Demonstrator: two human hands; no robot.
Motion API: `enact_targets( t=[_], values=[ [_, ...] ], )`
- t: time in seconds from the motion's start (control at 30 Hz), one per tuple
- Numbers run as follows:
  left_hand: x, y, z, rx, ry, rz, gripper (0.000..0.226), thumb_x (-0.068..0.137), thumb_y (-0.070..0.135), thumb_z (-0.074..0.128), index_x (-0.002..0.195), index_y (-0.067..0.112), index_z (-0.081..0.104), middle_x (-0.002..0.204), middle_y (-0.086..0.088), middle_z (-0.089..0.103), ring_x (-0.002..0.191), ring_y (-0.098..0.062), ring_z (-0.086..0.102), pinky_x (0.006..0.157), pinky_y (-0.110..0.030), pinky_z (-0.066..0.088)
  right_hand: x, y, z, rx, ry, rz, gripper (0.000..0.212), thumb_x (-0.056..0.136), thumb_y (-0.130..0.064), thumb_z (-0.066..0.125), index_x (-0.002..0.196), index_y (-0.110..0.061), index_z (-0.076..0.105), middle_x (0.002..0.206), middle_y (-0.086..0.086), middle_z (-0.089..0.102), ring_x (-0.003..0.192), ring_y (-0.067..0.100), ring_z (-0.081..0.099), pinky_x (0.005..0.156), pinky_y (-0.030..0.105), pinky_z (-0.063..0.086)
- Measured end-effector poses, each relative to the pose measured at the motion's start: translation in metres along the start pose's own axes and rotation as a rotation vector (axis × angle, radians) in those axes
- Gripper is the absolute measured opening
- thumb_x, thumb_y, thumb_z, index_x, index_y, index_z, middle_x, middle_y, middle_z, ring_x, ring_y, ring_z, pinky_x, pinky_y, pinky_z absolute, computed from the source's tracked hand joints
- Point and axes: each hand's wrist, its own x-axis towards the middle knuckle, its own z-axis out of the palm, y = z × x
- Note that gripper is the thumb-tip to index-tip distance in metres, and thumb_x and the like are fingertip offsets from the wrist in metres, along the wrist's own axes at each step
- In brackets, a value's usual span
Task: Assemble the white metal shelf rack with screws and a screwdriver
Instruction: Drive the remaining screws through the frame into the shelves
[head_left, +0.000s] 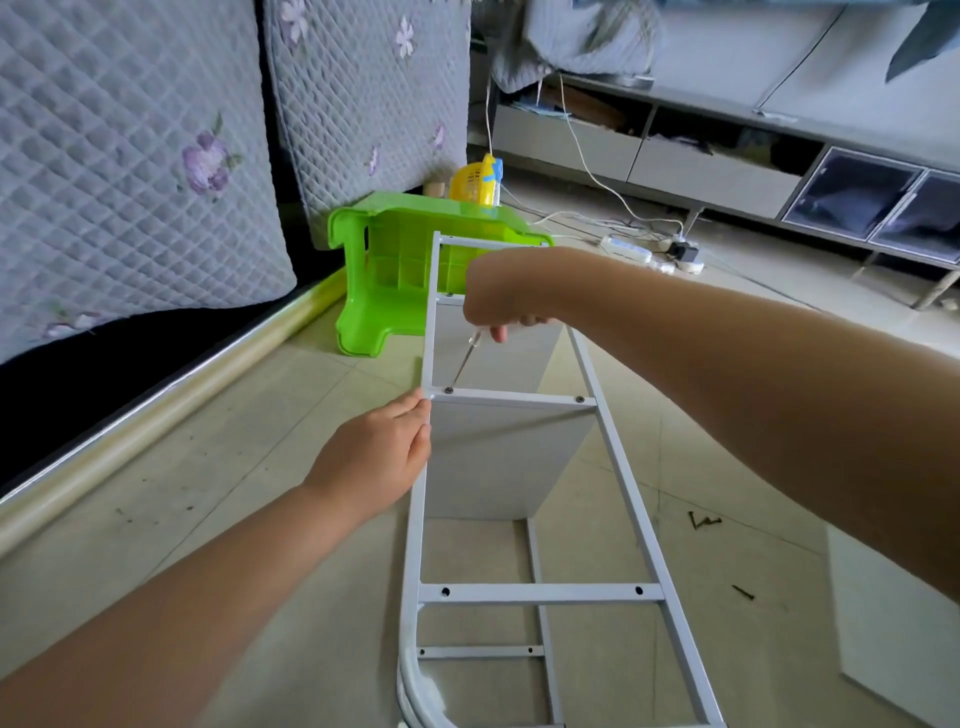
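Presently the white shelf rack frame (524, 593) lies on the tiled floor (208, 467), its long rails running away from the person. White shelf panels (498, 457) stand edge-on beneath the frame's crossbars.

Right hand (498, 296): fingers curled around the clear handle of a screwdriver (464, 364). The shaft slants down and to the left, and its tip sits on a screw (449, 389) at the left end of the middle crossbar. A second screw (579, 399) is seated at the right end of the same crossbar.

Left hand (379, 457): fingers nearly straight, lying against the outer side of the frame's left rail just below that crossbar; it clasps nothing.

The nearer crossbar shows two open holes. Loose dark screws (704, 519) lie on the floor to the right of the frame, near a separate white panel (893, 623). A green plastic stool (395, 270) lies tipped on its side beyond the frame's far end, beside a quilted sofa (130, 156). A power strip (628, 249) with cables lies further back.
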Motion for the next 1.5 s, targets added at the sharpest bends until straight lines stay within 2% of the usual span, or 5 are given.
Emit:
enact_targets(
  t=[0.27, 0.73, 0.9, 1.27, 1.5],
  values=[
    [0.003, 0.006, -0.011, 0.009, -0.026, -0.048, 0.036, 0.085, 0.019, 0.038, 0.097, 0.001, 0.067, 0.105, -0.013, 0.068, 0.083, -0.032, 0.065, 0.065, -0.032, 0.048, -0.002, 0.043, 0.030, 0.475, -0.068, 0.159, 0.037, 0.096, -0.014, 0.035, 0.064, -0.005, 0.050, 0.053, 0.003, 0.029, 0.044, 0.015, 0.025, 0.044, 0.019, 0.020],
    [0.067, 0.053, 0.011, 0.164, -0.115, 0.134, 0.048, 0.077, 0.033, 0.036, 0.090, 0.002, 0.070, 0.096, -0.017, 0.070, 0.090, -0.032, 0.068, 0.068, -0.037, 0.055, 0.027, 0.181, 0.123, 1.225, 0.540, 0.369, 0.026, 0.094, -0.010, 0.034, 0.069, -0.013, 0.041, 0.062, 0.003, 0.034, 0.047, 0.018, 0.035, 0.046, 0.027, 0.028],
    [0.100, 0.110, 0.035, 0.044, -0.149, 0.178, 0.076, 0.081, 0.049, 0.014, 0.127, 0.000, 0.051, 0.131, -0.018, 0.052, 0.125, -0.029, 0.045, 0.099, -0.037, 0.038, 0.035, 0.211, 0.187, 1.170, 0.467, 0.494, 0.009, 0.094, -0.008, 0.036, 0.092, -0.008, 0.045, 0.065, 0.005, 0.043, 0.053, 0.016, 0.041, 0.049, 0.026, 0.034],
    [0.121, 0.136, 0.072, 0.218, -0.251, -0.142, 0.050, 0.094, 0.026, 0.036, 0.137, 0.002, 0.030, 0.114, -0.019, 0.055, 0.102, -0.036, 0.053, 0.067, -0.033, 0.028, -0.020, 0.208, 0.383, 0.724, 0.029, 0.702, 0.026, 0.083, -0.012, 0.053, 0.064, -0.018, 0.036, 0.082, 0.008, 0.053, 0.077, 0.022, 0.048, 0.060, 0.026, 0.031],
    [0.120, 0.131, 0.072, 0.180, -0.225, -0.080, 0.049, 0.098, 0.029, 0.030, 0.139, 0.002, 0.029, 0.114, -0.020, 0.056, 0.102, -0.036, 0.052, 0.065, -0.033, 0.027, -0.013, 0.202, 0.388, 0.396, -0.100, 0.729, 0.029, 0.091, -0.033, 0.043, 0.107, -0.012, 0.055, 0.113, 0.008, 0.058, 0.114, 0.026, 0.044, 0.089, 0.034, 0.034]
  ],
)
